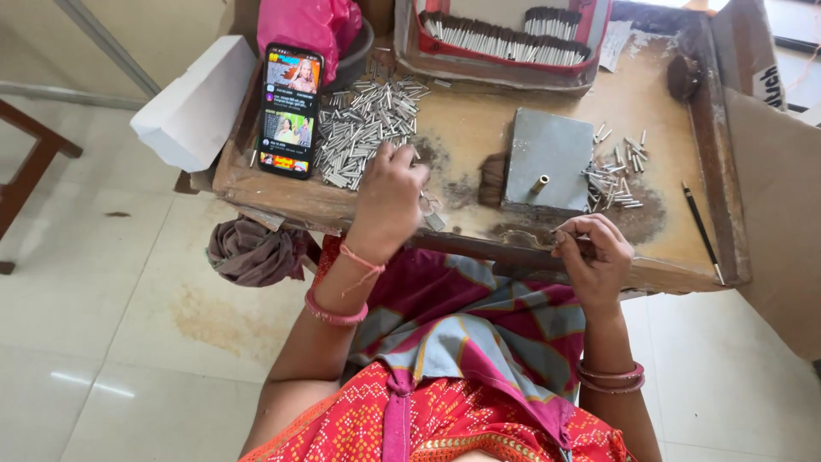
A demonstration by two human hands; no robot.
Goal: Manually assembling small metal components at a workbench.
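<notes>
I see the left hand (389, 201) curled over the near edge of the tube pile (368, 128), fingers bunched around a few small silver tubes, though blur hides exactly how many. The pile lies on the counter (479, 128), left of the grey block (547, 162). The right hand (594, 252) sits just in front of the block, at the counter's near rim, fingertips pinched on something thin; I cannot tell what it is. A short brass peg (540, 183) stands on the block. A smaller scatter of tubes (617, 175) lies just right of the block, and a pencil (703, 231) lies farther right. Left of the pile, a phone (290, 111) leans with its screen lit. Behind the block, a red tray (505, 43) holds rows of thin white sticks.
</notes>
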